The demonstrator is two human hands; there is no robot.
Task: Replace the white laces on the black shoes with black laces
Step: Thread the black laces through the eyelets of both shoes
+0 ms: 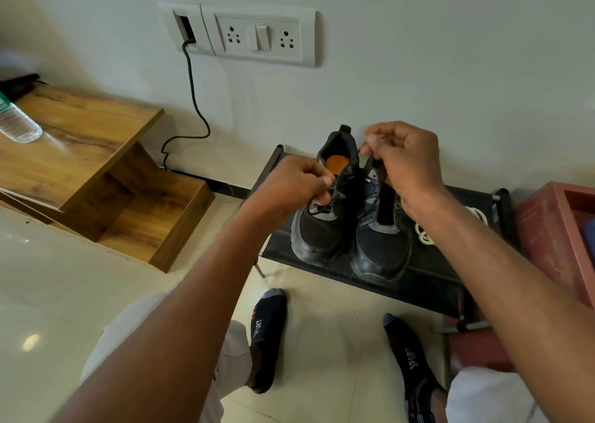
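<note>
Hands, left (291, 186) and right (404, 158), pinch black lace (346, 173) ends above left shoe (325, 223).

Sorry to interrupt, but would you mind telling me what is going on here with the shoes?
A person is lacing a pair of black shoes that stand on a low black rack against the wall. The left hand and the right hand each pinch an end of a black lace threaded through the left shoe. The right shoe has no lace that I can see. The removed white laces lie coiled on the rack beside it, partly hidden by the right forearm.
</note>
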